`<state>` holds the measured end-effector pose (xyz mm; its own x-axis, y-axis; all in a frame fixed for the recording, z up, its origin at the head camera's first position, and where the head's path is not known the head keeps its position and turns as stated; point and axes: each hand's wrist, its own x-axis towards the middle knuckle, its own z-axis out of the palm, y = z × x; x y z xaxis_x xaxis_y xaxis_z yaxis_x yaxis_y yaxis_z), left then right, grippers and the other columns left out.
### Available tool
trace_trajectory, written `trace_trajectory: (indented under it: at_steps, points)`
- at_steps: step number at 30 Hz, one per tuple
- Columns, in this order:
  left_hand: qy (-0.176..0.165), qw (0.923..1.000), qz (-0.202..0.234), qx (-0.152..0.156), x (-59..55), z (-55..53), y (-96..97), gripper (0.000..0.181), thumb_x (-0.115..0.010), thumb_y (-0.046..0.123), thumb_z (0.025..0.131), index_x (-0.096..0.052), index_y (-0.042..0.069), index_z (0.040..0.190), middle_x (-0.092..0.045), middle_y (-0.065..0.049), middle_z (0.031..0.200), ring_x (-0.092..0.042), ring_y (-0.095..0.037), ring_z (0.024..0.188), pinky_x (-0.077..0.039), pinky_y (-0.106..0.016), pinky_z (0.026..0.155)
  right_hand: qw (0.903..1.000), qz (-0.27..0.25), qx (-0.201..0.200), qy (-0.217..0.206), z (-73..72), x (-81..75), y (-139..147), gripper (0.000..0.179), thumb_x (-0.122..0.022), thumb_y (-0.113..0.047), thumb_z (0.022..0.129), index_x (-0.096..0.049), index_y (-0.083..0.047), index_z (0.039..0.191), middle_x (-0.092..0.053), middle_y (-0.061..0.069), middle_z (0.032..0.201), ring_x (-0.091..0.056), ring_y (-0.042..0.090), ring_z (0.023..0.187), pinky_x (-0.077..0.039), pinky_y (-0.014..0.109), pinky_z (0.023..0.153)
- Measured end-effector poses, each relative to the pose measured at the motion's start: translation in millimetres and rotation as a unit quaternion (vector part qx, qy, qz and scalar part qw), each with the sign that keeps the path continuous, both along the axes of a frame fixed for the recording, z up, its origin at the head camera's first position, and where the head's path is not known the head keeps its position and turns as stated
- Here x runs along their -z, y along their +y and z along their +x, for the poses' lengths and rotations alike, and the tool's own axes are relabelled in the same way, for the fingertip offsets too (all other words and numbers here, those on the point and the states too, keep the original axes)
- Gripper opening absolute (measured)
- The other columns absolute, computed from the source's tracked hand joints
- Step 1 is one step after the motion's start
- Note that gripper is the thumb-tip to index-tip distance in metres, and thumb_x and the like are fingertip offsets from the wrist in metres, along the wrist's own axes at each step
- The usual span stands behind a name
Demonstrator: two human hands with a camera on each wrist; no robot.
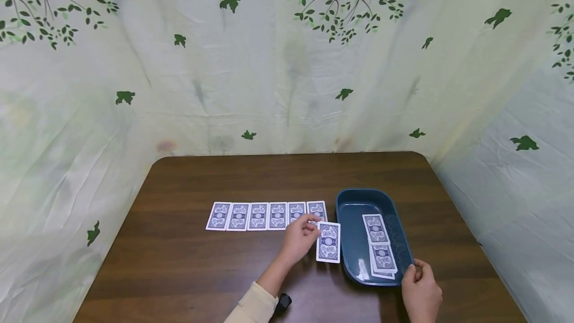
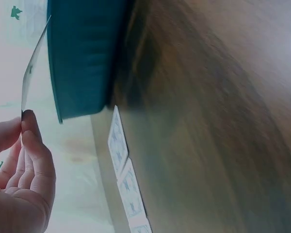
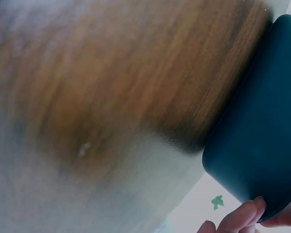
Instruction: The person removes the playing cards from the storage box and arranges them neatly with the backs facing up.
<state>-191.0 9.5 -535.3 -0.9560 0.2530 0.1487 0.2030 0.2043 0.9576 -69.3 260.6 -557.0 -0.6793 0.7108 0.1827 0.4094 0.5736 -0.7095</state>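
Note:
Between thumb and fingers my left hand pinches a playing card, its blue patterned back facing up, beside the tray's left rim. In the left wrist view this card is seen nearly edge-on, raised above the table. My right hand grips the near right corner of the dark blue tray; the right wrist view has fingers at the tray's rim. Inside the tray lie several face-down cards, partly overlapping. Left of the tray, a row of face-down cards lies on the table, its right end partly behind my left hand.
The brown wooden table has rounded far corners. Behind it hangs a pale curtain printed with leaves and birds. A dark wrist strap piece shows by the left sleeve.

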Motion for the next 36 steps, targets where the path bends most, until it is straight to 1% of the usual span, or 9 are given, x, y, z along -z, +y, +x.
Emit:
trace_trajectory:
  at_steps: [4,8,10,15,17,20,25,30,36]
  points:
    - [-0.015,0.9999,-0.002,-0.004,5.9,1.3,-6.4,0.024,-0.068,-0.004,0.082,-0.065,-0.004,0.106,-0.066,-0.008,0.079,-0.062,-0.014,0.068,-0.050,-0.023,0.063,1.0000,0.000,-0.001,0.002,-0.7,0.2,1,0.026,-0.050,-0.014,0.092,-0.062,0.005,0.107,-0.050,0.010,0.062,-0.050,0.042,0.062,-0.036,0.054,0.064]
    - [-0.030,0.9995,-0.009,-0.005,11.7,1.1,-8.3,0.023,-0.068,-0.004,0.082,-0.065,-0.003,0.105,-0.066,-0.007,0.079,-0.061,-0.014,0.068,-0.050,-0.024,0.062,0.9999,0.003,-0.005,0.009,-1.3,0.0,1,0.026,-0.051,-0.013,0.092,-0.062,0.005,0.107,-0.051,0.010,0.062,-0.050,0.042,0.062,-0.036,0.056,0.064]
    - [-0.040,0.9991,-0.018,0.001,15.4,0.3,-8.5,0.022,-0.069,-0.004,0.081,-0.064,-0.003,0.103,-0.066,-0.007,0.078,-0.061,-0.013,0.068,-0.050,-0.024,0.061,1.0000,0.001,-0.006,0.008,-1.6,0.3,2,0.026,-0.051,-0.013,0.092,-0.062,0.005,0.107,-0.051,0.010,0.062,-0.050,0.043,0.062,-0.036,0.056,0.064]
    - [-0.057,0.9962,-0.060,0.028,26.5,-2.0,-9.8,0.019,-0.069,-0.004,0.081,-0.062,-0.002,0.099,-0.067,-0.006,0.074,-0.058,-0.009,0.063,-0.047,-0.024,0.059,1.0000,-0.003,-0.005,-0.001,-1.8,0.6,2,0.027,-0.050,-0.014,0.093,-0.061,0.005,0.108,-0.051,0.010,0.063,-0.050,0.042,0.063,-0.036,0.055,0.064]
    - [-0.057,0.9951,-0.073,0.035,30.6,-2.9,-10.7,0.019,-0.069,-0.005,0.080,-0.061,-0.002,0.098,-0.066,-0.006,0.072,-0.057,-0.008,0.060,-0.046,-0.024,0.057,1.0000,-0.004,-0.005,-0.002,-1.7,0.4,2,0.027,-0.050,-0.014,0.093,-0.061,0.005,0.108,-0.050,0.009,0.062,-0.050,0.041,0.063,-0.036,0.054,0.064]
    - [-0.051,0.9943,-0.087,0.036,35.6,-4.7,-11.8,0.020,-0.069,-0.007,0.079,-0.060,-0.003,0.096,-0.065,-0.005,0.069,-0.055,-0.006,0.057,-0.045,-0.024,0.055,1.0000,-0.004,-0.004,-0.006,-1.7,1.0,1,0.027,-0.050,-0.014,0.093,-0.061,0.005,0.108,-0.049,0.007,0.062,-0.050,0.039,0.062,-0.036,0.053,0.063]
    - [-0.037,0.9928,-0.111,0.025,40.5,-8.7,-11.7,0.021,-0.071,-0.007,0.077,-0.060,0.000,0.093,-0.062,-0.001,0.069,-0.053,-0.006,0.061,-0.045,-0.024,0.060,1.0000,-0.005,-0.005,-0.006,-1.0,1.5,2,0.027,-0.050,-0.013,0.093,-0.061,0.006,0.108,-0.049,0.007,0.061,-0.050,0.040,0.062,-0.036,0.054,0.063]
    - [-0.027,0.9896,-0.141,0.017,42.3,-11.7,-9.6,0.023,-0.073,-0.005,0.073,-0.060,0.001,0.091,-0.058,0.003,0.068,-0.051,-0.006,0.061,-0.044,-0.024,0.061,1.0000,-0.003,-0.005,-0.003,0.0,1.9,1,0.026,-0.051,-0.013,0.093,-0.061,0.006,0.107,-0.049,0.006,0.061,-0.050,0.040,0.061,-0.036,0.053,0.063]
    - [-0.027,0.9832,-0.180,0.001,41.6,-13.7,-5.4,0.022,-0.072,-0.002,0.071,-0.061,0.003,0.089,-0.056,0.005,0.067,-0.049,-0.006,0.061,-0.043,-0.024,0.060,1.0000,-0.004,-0.006,-0.003,0.5,1.0,1,0.026,-0.050,-0.013,0.093,-0.061,0.005,0.107,-0.049,0.007,0.061,-0.050,0.040,0.062,-0.036,0.054,0.064]
